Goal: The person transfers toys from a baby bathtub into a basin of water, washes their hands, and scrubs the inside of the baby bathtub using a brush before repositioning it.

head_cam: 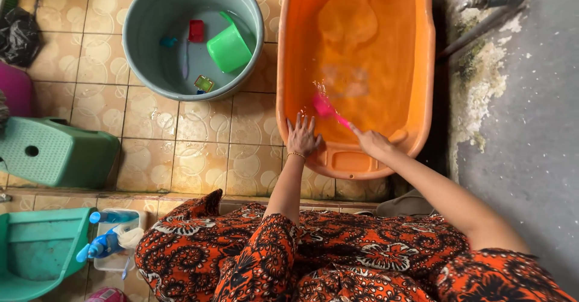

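Observation:
A long orange plastic tub holding shallow water lies on the tiled floor in front of me. My left hand rests flat on its near rim, fingers spread, a thin bracelet on the wrist. My right hand grips the handle of a pink brush, whose head is down in the water near the tub's near end. The brush head is blurred.
A round grey-green basin at upper left holds water, a green scoop and small toys. A green stool lies at left, and a clear box with spray bottles at lower left. A grey wall with a pipe runs along the right.

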